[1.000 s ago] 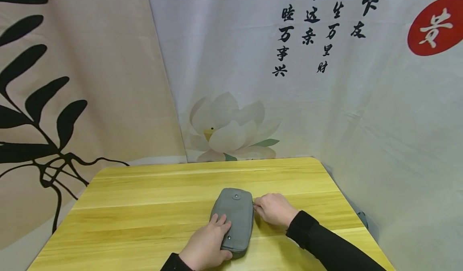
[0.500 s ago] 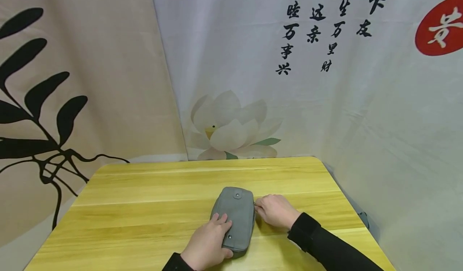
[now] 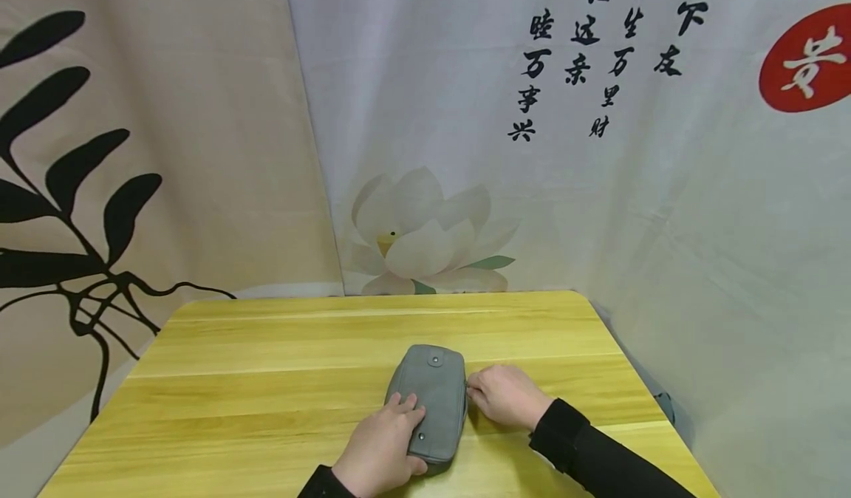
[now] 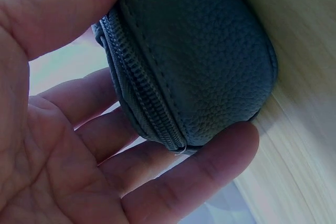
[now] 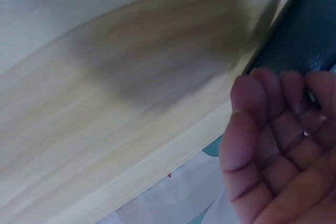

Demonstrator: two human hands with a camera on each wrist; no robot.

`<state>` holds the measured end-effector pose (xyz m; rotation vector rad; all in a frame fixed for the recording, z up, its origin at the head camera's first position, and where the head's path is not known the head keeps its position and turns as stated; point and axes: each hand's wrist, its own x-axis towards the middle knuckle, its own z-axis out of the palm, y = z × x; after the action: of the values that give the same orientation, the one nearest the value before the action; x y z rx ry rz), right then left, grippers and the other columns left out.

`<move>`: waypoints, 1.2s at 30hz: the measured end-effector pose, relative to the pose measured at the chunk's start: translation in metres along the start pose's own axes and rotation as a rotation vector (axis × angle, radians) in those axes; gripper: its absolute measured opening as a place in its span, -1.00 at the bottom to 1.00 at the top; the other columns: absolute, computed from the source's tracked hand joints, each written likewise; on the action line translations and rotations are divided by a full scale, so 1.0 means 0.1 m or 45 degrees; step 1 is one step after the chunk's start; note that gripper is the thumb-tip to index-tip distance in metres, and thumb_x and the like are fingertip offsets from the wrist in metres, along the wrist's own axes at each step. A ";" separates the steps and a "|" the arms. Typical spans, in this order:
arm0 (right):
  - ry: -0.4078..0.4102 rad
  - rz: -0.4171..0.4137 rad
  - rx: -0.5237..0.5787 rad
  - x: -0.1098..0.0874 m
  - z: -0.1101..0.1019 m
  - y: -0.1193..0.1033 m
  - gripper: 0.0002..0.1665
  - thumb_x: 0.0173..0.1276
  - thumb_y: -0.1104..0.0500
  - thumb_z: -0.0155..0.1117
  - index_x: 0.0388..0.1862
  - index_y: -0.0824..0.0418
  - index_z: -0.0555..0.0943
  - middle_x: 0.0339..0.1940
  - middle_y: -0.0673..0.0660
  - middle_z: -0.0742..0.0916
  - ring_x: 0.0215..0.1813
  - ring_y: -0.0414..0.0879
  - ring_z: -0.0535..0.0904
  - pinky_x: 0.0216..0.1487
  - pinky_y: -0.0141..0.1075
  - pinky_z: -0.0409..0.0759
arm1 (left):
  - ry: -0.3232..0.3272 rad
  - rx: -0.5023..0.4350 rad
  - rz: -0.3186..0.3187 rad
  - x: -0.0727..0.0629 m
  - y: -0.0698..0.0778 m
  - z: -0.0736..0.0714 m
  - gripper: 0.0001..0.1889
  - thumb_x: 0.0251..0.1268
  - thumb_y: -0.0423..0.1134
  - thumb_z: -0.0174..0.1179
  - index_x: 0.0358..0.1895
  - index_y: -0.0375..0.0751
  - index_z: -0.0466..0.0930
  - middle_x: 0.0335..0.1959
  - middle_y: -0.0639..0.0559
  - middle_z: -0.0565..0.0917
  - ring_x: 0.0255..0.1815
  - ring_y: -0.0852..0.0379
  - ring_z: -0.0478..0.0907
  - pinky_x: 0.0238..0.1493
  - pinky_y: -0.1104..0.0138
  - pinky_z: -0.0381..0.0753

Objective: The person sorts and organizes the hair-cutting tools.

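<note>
A grey leather-like zip pouch (image 3: 442, 409) lies on the yellow wooden table with its snap-stud side up. My left hand (image 3: 382, 446) holds its near left part, fingers spread over the top and thumb at the near end. In the left wrist view, the pouch's zipper (image 4: 144, 85) runs between the thumb and the fingers (image 4: 194, 177). At the pouch's right side, my right hand (image 3: 505, 394) has its fingertips pinched together on the zipper pull, which is mostly hidden by them. The right wrist view shows curled fingers (image 5: 252, 108) right against the pouch's side.
The wooden table (image 3: 279, 380) has rounded far corners. Behind it hangs a pale curtain (image 3: 425, 114) printed with a lotus, black characters and a red oval. A dark plant print (image 3: 86, 261) covers the left side.
My right hand has slid slightly toward me along the pouch's right side. The left hand and the pouch stay almost in place, while the head view shifts a little.
</note>
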<state>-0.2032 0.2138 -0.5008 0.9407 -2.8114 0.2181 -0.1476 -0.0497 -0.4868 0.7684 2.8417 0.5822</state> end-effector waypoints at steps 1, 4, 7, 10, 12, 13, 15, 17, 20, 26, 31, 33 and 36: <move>-0.001 0.001 0.005 0.00 0.00 0.00 -0.58 0.51 0.19 0.36 -0.56 -0.03 0.45 -0.65 -0.17 0.43 -0.57 -0.39 0.28 -0.49 -0.47 0.28 | 0.000 0.002 0.002 0.00 0.00 0.00 -0.22 0.05 0.03 0.66 0.35 -0.22 0.67 0.47 -0.24 0.60 0.52 -0.38 0.49 0.30 -0.24 0.67; -0.009 -0.010 0.023 -0.02 0.00 -0.02 -0.57 0.51 0.19 0.36 -0.56 -0.03 0.44 -0.65 -0.18 0.39 -0.57 -0.38 0.26 -0.50 -0.47 0.26 | 0.000 0.010 0.001 0.00 0.00 0.00 -0.22 0.04 0.05 0.66 0.35 -0.21 0.67 0.47 -0.23 0.60 0.52 -0.38 0.49 0.29 -0.25 0.67; -0.026 -0.016 0.048 -0.03 0.00 -0.04 -0.57 0.52 0.17 0.35 -0.56 -0.04 0.44 -0.64 -0.19 0.37 -0.56 -0.39 0.25 -0.50 -0.48 0.25 | 0.002 0.021 -0.004 0.00 0.00 0.00 -0.22 0.04 0.06 0.66 0.35 -0.20 0.67 0.46 -0.23 0.61 0.51 -0.37 0.50 0.29 -0.25 0.67; -0.029 -0.015 0.064 -0.04 0.00 -0.06 -0.56 0.53 0.16 0.35 -0.56 -0.05 0.43 -0.64 -0.20 0.36 -0.57 -0.39 0.24 -0.49 -0.48 0.24 | 0.002 0.030 -0.006 0.00 -0.01 0.00 -0.21 0.03 0.07 0.66 0.35 -0.19 0.68 0.46 -0.22 0.62 0.51 -0.36 0.51 0.29 -0.25 0.67; -0.031 -0.010 0.067 -0.05 0.01 -0.06 -0.55 0.54 0.16 0.34 -0.57 -0.05 0.43 -0.64 -0.20 0.35 -0.57 -0.39 0.24 -0.49 -0.48 0.23 | -0.003 0.032 -0.008 0.00 -0.01 0.01 -0.21 0.03 0.07 0.66 0.35 -0.18 0.68 0.45 -0.22 0.62 0.50 -0.36 0.51 0.29 -0.25 0.67; -0.032 -0.006 0.068 -0.05 0.01 -0.07 -0.55 0.54 0.17 0.34 -0.57 -0.05 0.43 -0.65 -0.20 0.35 -0.57 -0.39 0.24 -0.49 -0.48 0.23 | -0.005 0.033 -0.008 0.00 -0.01 0.01 -0.21 0.02 0.08 0.66 0.35 -0.18 0.68 0.45 -0.22 0.62 0.50 -0.36 0.52 0.29 -0.25 0.67; -0.038 0.006 0.074 -0.05 0.01 -0.07 -0.55 0.54 0.18 0.34 -0.57 -0.05 0.42 -0.65 -0.20 0.35 -0.57 -0.39 0.24 -0.50 -0.47 0.23 | -0.008 0.035 -0.007 0.00 -0.01 0.01 -0.21 0.03 0.08 0.66 0.35 -0.18 0.68 0.45 -0.21 0.62 0.50 -0.36 0.52 0.30 -0.24 0.67; -0.037 0.015 0.076 -0.06 0.00 -0.07 -0.55 0.53 0.18 0.34 -0.57 -0.04 0.42 -0.65 -0.19 0.37 -0.57 -0.38 0.25 -0.51 -0.46 0.24 | -0.006 0.041 -0.003 0.00 -0.01 0.01 -0.22 0.03 0.08 0.66 0.35 -0.17 0.68 0.45 -0.21 0.63 0.49 -0.35 0.53 0.31 -0.23 0.67; -0.041 0.023 0.074 -0.06 0.00 -0.08 -0.56 0.53 0.19 0.33 -0.57 -0.04 0.43 -0.65 -0.19 0.38 -0.57 -0.38 0.26 -0.51 -0.45 0.25 | 0.001 0.053 0.004 0.00 0.00 0.01 -0.22 0.04 0.08 0.65 0.35 -0.19 0.68 0.45 -0.20 0.63 0.50 -0.34 0.53 0.33 -0.21 0.67; -0.049 0.025 0.078 -0.08 0.01 -0.10 -0.56 0.54 0.17 0.33 -0.56 -0.04 0.44 -0.64 -0.19 0.39 -0.57 -0.38 0.26 -0.52 -0.46 0.25 | 0.020 0.073 0.011 -0.01 0.00 0.01 -0.21 0.03 0.09 0.65 0.34 -0.20 0.68 0.44 -0.21 0.63 0.48 -0.34 0.55 0.33 -0.20 0.67; -0.047 0.025 0.074 -0.08 0.03 -0.09 -0.54 0.53 0.17 0.33 -0.58 -0.05 0.41 -0.64 -0.20 0.37 -0.56 -0.38 0.25 -0.51 -0.47 0.25 | 0.035 0.070 0.020 -0.02 0.00 0.02 -0.22 0.02 0.07 0.66 0.33 -0.21 0.69 0.42 -0.22 0.64 0.46 -0.35 0.56 0.30 -0.20 0.69; -0.047 0.019 0.072 -0.08 0.04 -0.09 -0.55 0.53 0.17 0.33 -0.58 -0.06 0.41 -0.64 -0.20 0.36 -0.57 -0.39 0.24 -0.51 -0.47 0.24 | 0.036 0.068 0.021 -0.02 0.01 0.02 -0.22 0.02 0.07 0.66 0.33 -0.20 0.69 0.42 -0.21 0.64 0.46 -0.35 0.56 0.30 -0.20 0.69; -0.041 0.012 0.079 -0.08 0.04 -0.08 -0.56 0.53 0.17 0.34 -0.58 -0.06 0.43 -0.64 -0.21 0.38 -0.57 -0.40 0.24 -0.51 -0.48 0.24 | 0.036 0.069 0.019 -0.01 0.00 0.02 -0.22 0.01 0.07 0.66 0.32 -0.20 0.69 0.42 -0.21 0.64 0.46 -0.35 0.56 0.30 -0.20 0.69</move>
<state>-0.1924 0.2111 -0.5061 0.9521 -2.8545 0.2956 -0.1462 -0.0491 -0.4886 0.7969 2.8908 0.5235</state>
